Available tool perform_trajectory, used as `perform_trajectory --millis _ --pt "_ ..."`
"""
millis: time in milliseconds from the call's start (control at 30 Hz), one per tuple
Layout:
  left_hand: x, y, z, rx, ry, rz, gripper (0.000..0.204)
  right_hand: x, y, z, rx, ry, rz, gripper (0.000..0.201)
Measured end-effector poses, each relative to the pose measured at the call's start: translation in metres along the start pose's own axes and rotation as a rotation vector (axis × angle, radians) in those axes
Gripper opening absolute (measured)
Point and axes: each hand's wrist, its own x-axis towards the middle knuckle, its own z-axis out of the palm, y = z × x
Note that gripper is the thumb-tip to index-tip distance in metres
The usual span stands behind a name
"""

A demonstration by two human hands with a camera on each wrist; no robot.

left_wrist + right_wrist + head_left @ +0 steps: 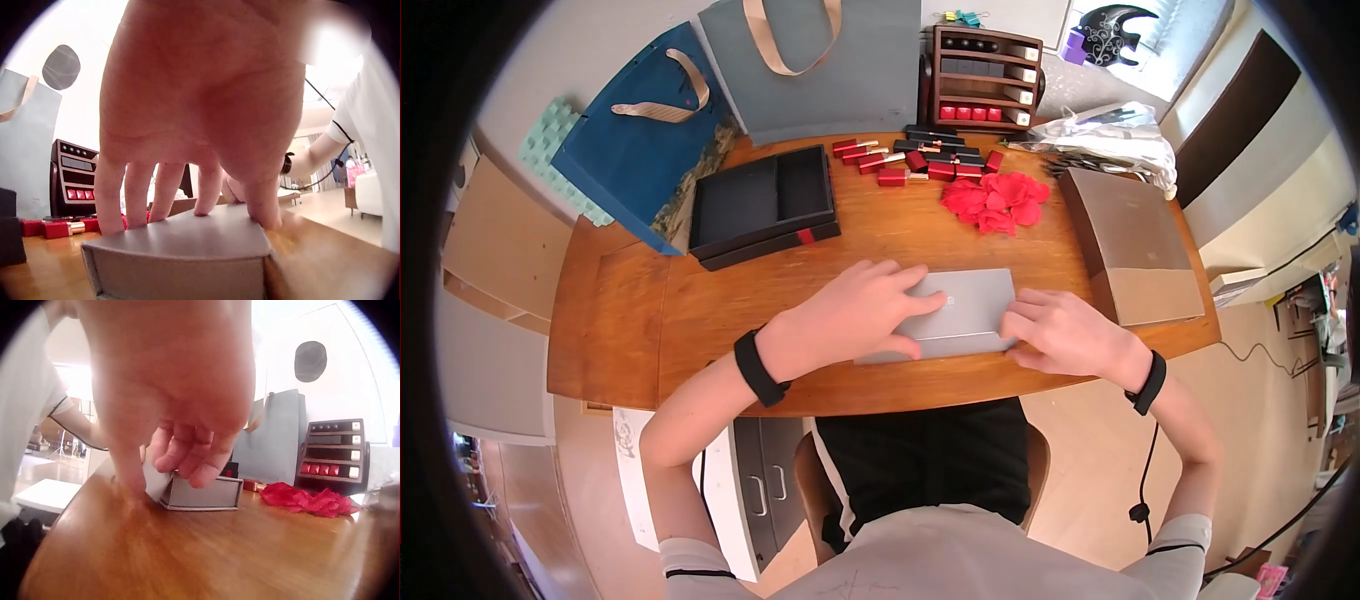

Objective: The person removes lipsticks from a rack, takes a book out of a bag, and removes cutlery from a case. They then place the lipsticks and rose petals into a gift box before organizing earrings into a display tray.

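A flat silver-grey box with a small emblem on its lid lies near the front edge of the wooden table. My left hand spans it from above. Its straight fingers press down on the lid, and the thumb sits at the near edge. At the box's right end, my right hand has curled fingers over the end, with the thumb at the near corner, gripping it. The left wrist view shows the other end of the box standing free. Both wrists wear black bands.
Behind lie a red fabric flower, several red and black lipsticks and a dark wooden rack. An empty black box stands left, before blue and grey paper bags. A brown carton stands right.
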Motion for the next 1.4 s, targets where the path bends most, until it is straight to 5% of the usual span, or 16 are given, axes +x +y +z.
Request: perform_trajectory --millis 167,433,667,833,1133,1400 --pt "-0.003 -0.002 0.009 -0.012 0.039 -0.013 0.061 0.015 0.003 -0.011 0.104 -0.1 -0.072 0.015" --pt "-0.033 -0.003 0.006 -0.03 0.021 -0.056 0.06 0.096 0.017 -0.038 0.052 0.074 0.063 0.016" --pt "-0.073 -0.009 0.006 0.019 0.096 -0.01 0.06 0.188 0.022 0.0 -0.076 0.135 -0.097 0.038" --pt "-0.1 -0.011 0.0 0.0 0.049 -0.031 0.064 0.229 0.035 0.041 -0.079 0.203 -0.102 0.032" --pt "-0.1 -0.004 -0.003 -0.041 -0.105 -0.16 0.096 0.215 0.031 0.033 -0.053 0.098 -0.01 0.021" --pt "-0.099 -0.012 -0.001 -0.012 -0.095 -0.102 0.088 0.161 0.034 0.011 -0.042 0.029 0.042 0.022"
